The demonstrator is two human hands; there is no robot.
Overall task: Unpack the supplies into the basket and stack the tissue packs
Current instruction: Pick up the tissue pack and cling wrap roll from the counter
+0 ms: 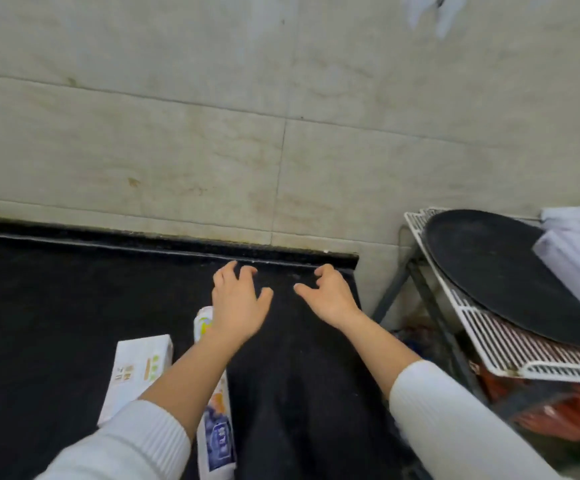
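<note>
My left hand [238,303] and my right hand [330,294] hover side by side over the back of a black countertop [56,306], near the wall. Both have their fingers spread and curled, and neither holds anything. A white tissue pack with green and orange print [136,372] lies flat on the counter, left of my left forearm. A long white pack with blue and orange print [217,427] lies under that forearm, partly hidden by it. No basket is in view.
A beige tiled wall [281,116] rises behind the counter. To the right stands a white wire rack [510,348] carrying a round black pan [496,271] and pale wrapped packs [579,258]. Red-orange packaging [541,410] sits below the rack.
</note>
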